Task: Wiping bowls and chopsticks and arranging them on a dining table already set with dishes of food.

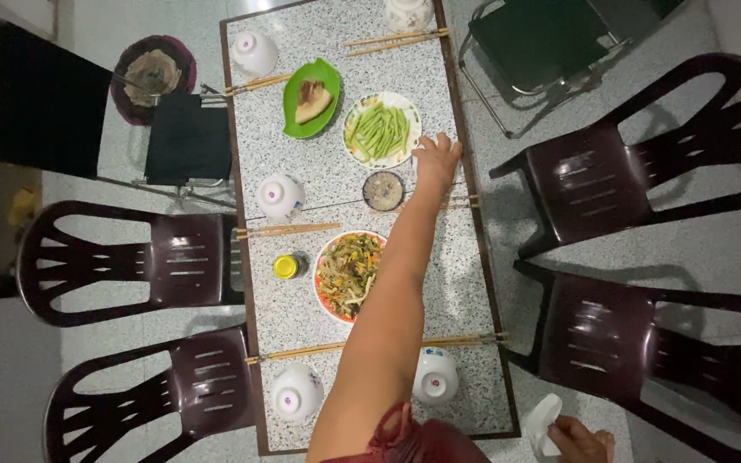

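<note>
The left hand [436, 160] is stretched across the bench [456, 274], its fingers spread and flat on the top with nothing held, just beside the plate of green beans [379, 129] and above a pair of chopsticks [460, 202] at the bench's right edge. The right hand [581, 439] hangs low off the near corner, fingers wrapped round a white bowl [544, 426]. Upturned bowls and chopstick pairs sit before the dark chairs [636, 163], while 3 shared dishes run down the middle, in reach of all.

Bare tabletop [460, 283] right of dishes; chairs [619, 176] crowd table edge.
</note>
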